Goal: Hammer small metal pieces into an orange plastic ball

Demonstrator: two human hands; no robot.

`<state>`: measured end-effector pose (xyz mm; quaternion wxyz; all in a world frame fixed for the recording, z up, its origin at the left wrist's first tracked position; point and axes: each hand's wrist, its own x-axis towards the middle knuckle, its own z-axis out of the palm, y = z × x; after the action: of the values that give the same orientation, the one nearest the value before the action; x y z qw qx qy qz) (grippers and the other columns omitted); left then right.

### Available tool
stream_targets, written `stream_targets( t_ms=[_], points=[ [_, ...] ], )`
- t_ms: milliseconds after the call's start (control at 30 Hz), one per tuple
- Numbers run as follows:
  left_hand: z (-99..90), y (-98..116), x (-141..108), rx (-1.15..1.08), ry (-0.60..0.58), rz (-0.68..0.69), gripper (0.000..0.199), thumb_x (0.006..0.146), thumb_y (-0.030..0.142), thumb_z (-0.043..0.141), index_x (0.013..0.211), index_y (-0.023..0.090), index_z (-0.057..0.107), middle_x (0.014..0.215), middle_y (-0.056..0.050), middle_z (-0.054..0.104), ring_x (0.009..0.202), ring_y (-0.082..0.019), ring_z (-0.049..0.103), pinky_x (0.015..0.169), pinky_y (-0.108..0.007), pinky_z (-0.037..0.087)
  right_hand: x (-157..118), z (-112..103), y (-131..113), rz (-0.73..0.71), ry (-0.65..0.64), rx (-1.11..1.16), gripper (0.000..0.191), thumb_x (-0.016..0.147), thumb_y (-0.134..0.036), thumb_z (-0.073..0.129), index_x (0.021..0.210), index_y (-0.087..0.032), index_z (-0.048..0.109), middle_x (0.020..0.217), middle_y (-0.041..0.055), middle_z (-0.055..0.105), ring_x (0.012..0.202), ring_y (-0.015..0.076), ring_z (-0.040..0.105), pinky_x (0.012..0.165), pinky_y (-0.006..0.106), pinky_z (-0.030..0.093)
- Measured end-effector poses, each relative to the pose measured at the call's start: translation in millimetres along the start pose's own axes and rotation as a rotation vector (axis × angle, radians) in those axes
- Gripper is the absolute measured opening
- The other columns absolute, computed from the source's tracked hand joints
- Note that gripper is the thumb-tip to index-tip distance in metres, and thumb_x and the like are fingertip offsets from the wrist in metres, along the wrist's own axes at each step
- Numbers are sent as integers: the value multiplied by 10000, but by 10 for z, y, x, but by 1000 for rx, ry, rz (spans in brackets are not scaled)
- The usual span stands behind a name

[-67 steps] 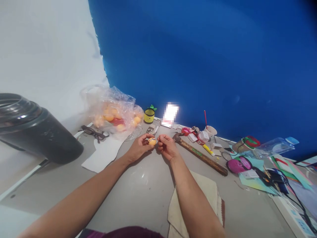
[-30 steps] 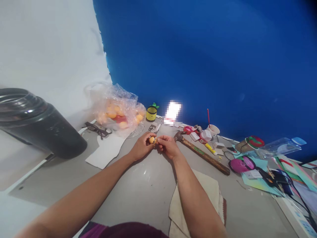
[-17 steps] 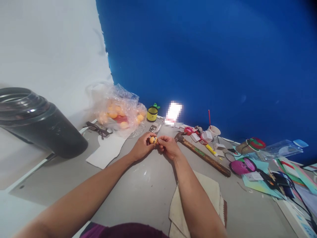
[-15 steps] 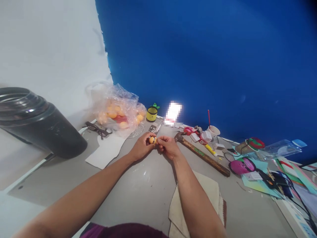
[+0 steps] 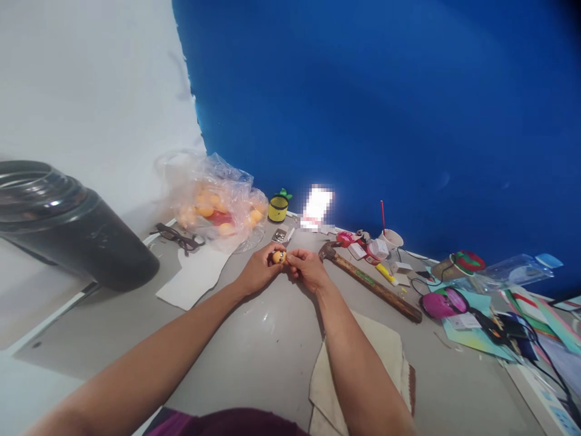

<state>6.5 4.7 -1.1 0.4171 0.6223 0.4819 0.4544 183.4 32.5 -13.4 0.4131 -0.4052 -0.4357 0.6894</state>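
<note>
Over the middle of the desk, my left hand [image 5: 263, 269] is closed around a small orange ball [image 5: 278, 258] that has dark and pale markings on its right side. My right hand [image 5: 307, 270] meets it from the right, thumb and fingers pinched together at the ball's marked side. Whatever sits between those right fingertips is too small to make out. Just behind the hands lies a small silvery item [image 5: 280, 235] with a white strip beside it.
A hammer [image 5: 370, 284] lies right of my hands, with a folded cloth [image 5: 379, 339] under my right forearm. Orange balls fill a plastic bag [image 5: 218, 206] at back left, near glasses [image 5: 179, 237], white paper [image 5: 195, 278] and a large dark flask [image 5: 86, 230]. Cup, bottle and cables crowd the right.
The ball appears turned slightly in my left hand, its markings showing differently. My right fingertips have shifted a little left against it. Everything else stays put.
</note>
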Motion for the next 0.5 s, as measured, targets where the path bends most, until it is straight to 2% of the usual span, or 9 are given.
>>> stream_targets(
  t_ms=[333,500],
  points=[
    [-4,-29,-3,-42,7,-10,320,731,322,825,1020,215,739,979,-27,743,870,-221,659,804,-329,506,-4,42,13,-30,28,-31,431,614,-479,952,777,-168,701,616,-6,643,473,67,468,417,182,334],
    [-18,-27,12,-72,0,-23,328,716,304,823,1017,207,737,963,-26,740,852,-217,662,796,-332,518,-26,96,7,-52,37,-68,399,665,-489,906,780,-196,661,550,-54,563,449,72,411,404,197,287]
  ],
)
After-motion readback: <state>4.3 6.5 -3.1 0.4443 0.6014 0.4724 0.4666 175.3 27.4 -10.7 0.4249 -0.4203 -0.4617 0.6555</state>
